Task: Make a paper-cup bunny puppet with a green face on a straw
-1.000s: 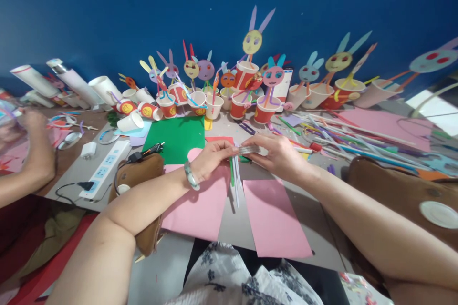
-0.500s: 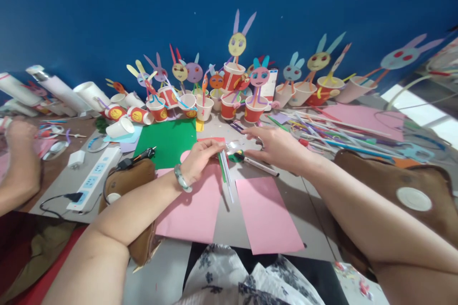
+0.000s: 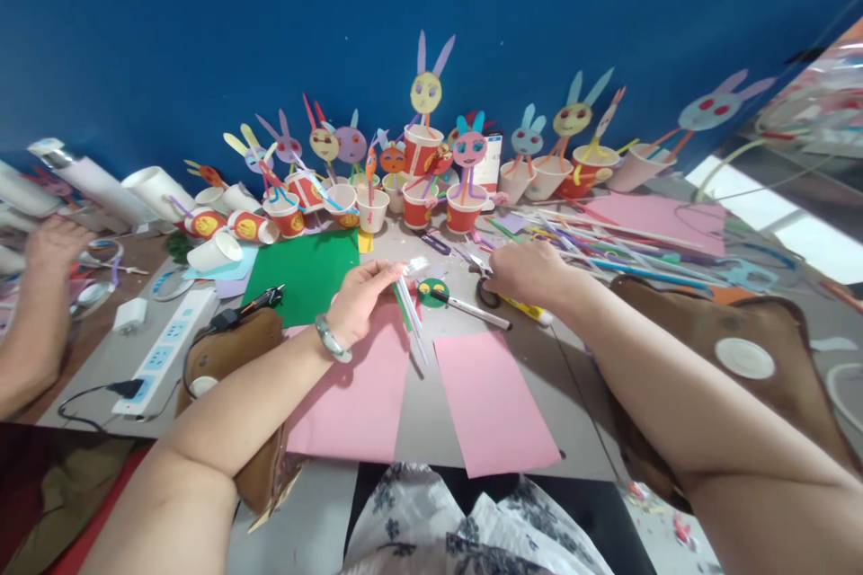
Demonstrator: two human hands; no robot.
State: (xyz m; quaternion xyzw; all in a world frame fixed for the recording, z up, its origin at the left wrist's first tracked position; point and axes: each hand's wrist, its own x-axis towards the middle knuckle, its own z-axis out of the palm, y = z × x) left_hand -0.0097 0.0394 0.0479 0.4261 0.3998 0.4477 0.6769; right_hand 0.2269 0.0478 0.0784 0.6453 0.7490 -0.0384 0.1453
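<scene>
My left hand (image 3: 360, 292) is closed around a small bundle of thin straws (image 3: 409, 314), white and green, which point down over a pink sheet (image 3: 360, 395). A scrap of clear tape (image 3: 416, 265) sticks up at the bundle's top. My right hand (image 3: 526, 274) lies farther right, fingers curled down over a pair of scissors (image 3: 483, 287) whose black handle loop shows under the knuckles. Between the hands lie a green paper face (image 3: 431, 292) and a black-capped marker (image 3: 472, 311).
A second pink sheet (image 3: 495, 400), a green sheet (image 3: 306, 269) and a row of paper-cup bunnies (image 3: 418, 193) fill the table. Loose straws (image 3: 627, 252) lie right. Brown bags (image 3: 235, 346) (image 3: 742, 332) flank me. A power strip (image 3: 165, 341) and another person's hand (image 3: 50, 247) are left.
My right hand let go of the straw bundle and tape and moved right onto the scissors. My left hand kept the straws and turned them more upright.
</scene>
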